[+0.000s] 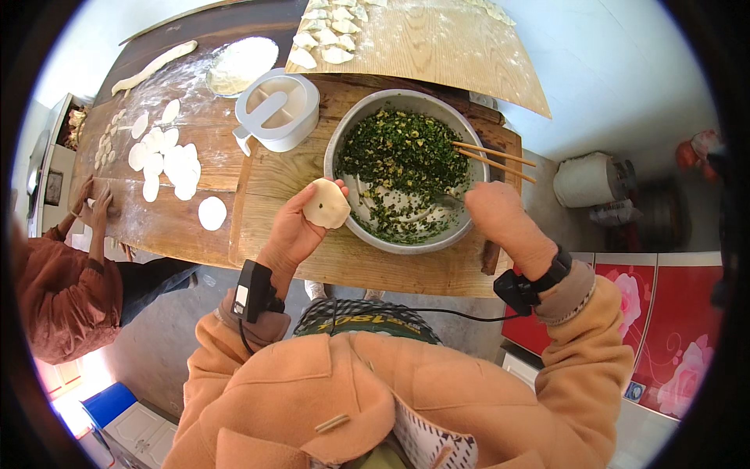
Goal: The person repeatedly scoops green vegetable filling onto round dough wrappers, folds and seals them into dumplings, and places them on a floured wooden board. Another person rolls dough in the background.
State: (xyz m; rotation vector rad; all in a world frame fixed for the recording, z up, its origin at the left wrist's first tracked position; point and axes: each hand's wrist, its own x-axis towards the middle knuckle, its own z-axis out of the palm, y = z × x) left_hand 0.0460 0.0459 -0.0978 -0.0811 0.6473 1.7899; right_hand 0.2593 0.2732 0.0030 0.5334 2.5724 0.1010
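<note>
My left hand (pixel 287 233) holds a round dumpling wrapper (pixel 328 206), with a small dark speck of filling on it, beside the bowl's left rim. The large metal bowl (pixel 406 248) contains chopped green filling with yellow bits (pixel 402 148); its near inner wall is partly bare. Over the bowl's right rim, my right hand (pixel 504 219) is closed on a spoon (pixel 448 202), whose end dips into the bowl by the filling. The handle is hidden inside the fist. A pair of chopsticks (pixel 504 159) leans across the rim just beyond that hand.
A white seasoning box (pixel 277 109) stands left of the bowl. Farther left lie wrappers (pixel 186 168), dough pieces (pixel 105 148), a dough rope (pixel 155 66) and a container of flour (pixel 246 62). Behind, a board (pixel 437 51) bears dumplings (pixel 322 35). A co-worker's hands (pixel 95 205) are at the left edge.
</note>
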